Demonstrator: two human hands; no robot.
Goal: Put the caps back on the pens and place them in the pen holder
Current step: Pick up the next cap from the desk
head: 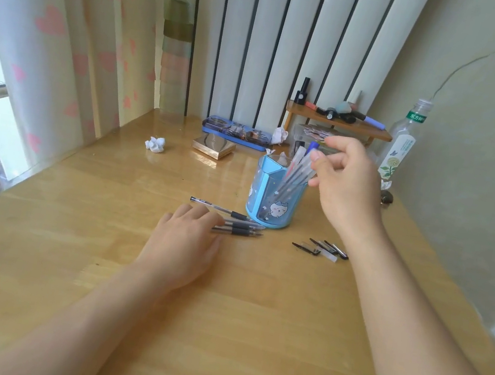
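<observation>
Fingers [324, 158] of the right hand [345, 189] are hovering loosely spread beside the tops of the capped pens [297, 169], and whether they are touching a pen is hard to tell. Those pens are leaning in the blue pen holder [272, 204], which is standing on the wooden desk [73, 225]. Lower left, the left hand [186, 242] is lying palm down, its fingertips covering the back ends of two uncapped pens [243, 229] just in front of the holder; whether they are pinching them cannot be told. A third uncapped pen [220, 208] is lying just behind those, reaching the holder's base. Loose pen caps [323, 248] are sitting right of the holder, under the right wrist. Farther back, a blue pencil tin [235, 132], a crumpled tissue [155, 143] and a clear bottle [401, 146] are resting on the desk.
</observation>
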